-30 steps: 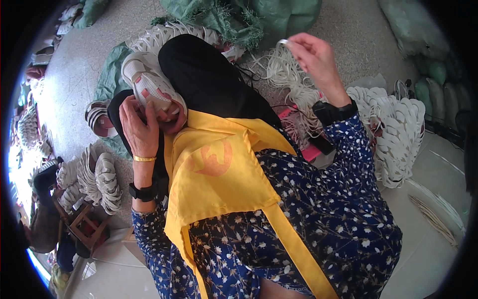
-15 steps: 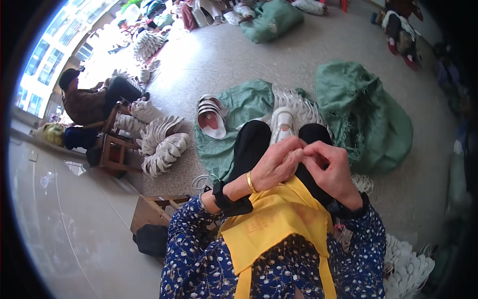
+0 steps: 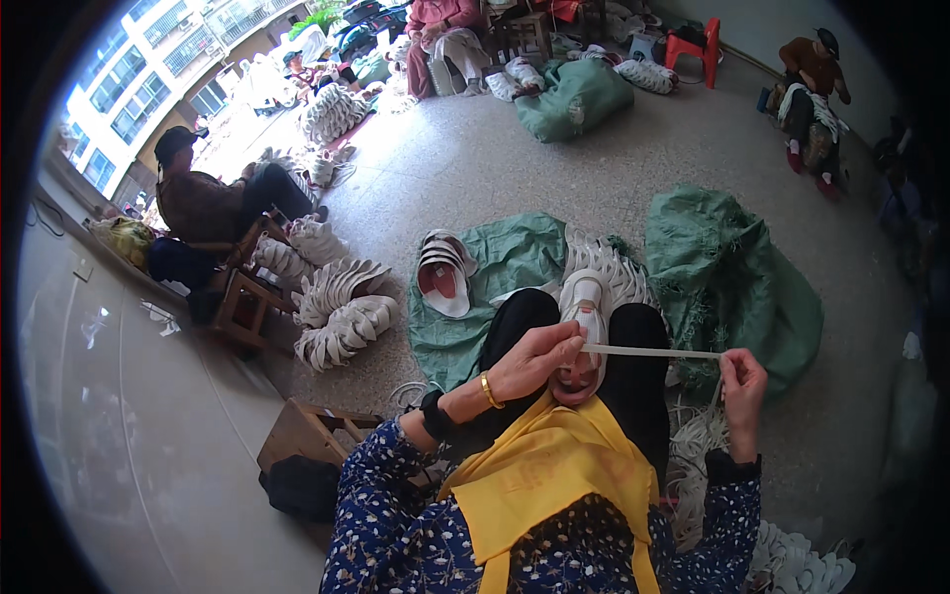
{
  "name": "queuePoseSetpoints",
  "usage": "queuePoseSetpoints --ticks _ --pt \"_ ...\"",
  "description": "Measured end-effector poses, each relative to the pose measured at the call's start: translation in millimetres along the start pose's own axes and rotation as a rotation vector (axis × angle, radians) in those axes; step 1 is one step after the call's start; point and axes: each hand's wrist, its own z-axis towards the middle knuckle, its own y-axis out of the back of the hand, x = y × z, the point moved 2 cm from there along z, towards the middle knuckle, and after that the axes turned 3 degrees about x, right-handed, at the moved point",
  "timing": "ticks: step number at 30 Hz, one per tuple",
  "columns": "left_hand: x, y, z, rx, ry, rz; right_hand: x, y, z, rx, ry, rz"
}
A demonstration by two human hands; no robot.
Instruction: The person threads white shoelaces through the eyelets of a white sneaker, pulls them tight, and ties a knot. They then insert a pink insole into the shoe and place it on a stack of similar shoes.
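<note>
A flat white shoelace (image 3: pixel 653 351) is pulled straight between my two hands, above my right knee. My left hand (image 3: pixel 539 361) pinches its left end, close over a white shoe. The right hand (image 3: pixel 742 386), out to the right, holds the lace between thumb and fingers, with a length hanging below. Between my knees stands the white shoe (image 3: pixel 586 297), toe pointing away; its opening shows a pinkish lining. A yellow apron (image 3: pixel 564 475) lies across my lap. More loose white laces (image 3: pixel 698 445) hang beside my right thigh.
A stack of white shoe pieces (image 3: pixel 445 272) lies on a green sheet (image 3: pixel 515 247). Beyond my knees are more white pieces (image 3: pixel 604 262) and a green sack (image 3: pixel 727 277). To the left, bundled white pieces (image 3: pixel 341 302) lie near a wooden stool (image 3: pixel 247 302) and a seated person (image 3: pixel 213 188).
My hands, together over my lap before, have come apart; the right one moved right, drawing the lace taut. The view has tilted up, showing more of the room.
</note>
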Motion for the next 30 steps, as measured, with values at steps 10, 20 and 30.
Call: queuePoseSetpoints --ticks 10,20,30 --pt "20.8 3.4 -8.0 -0.025 0.050 0.051 -100.1 49.9 -1.0 -0.147 -0.068 -0.221" --pt "29.5 -15.0 -6.7 -0.035 0.104 0.247 -118.6 65.9 10.9 -0.233 -0.044 -0.857" --pt "28.0 -44.2 5.8 -0.105 -0.209 0.675 57.1 -114.2 -15.1 0.636 -0.178 0.300"
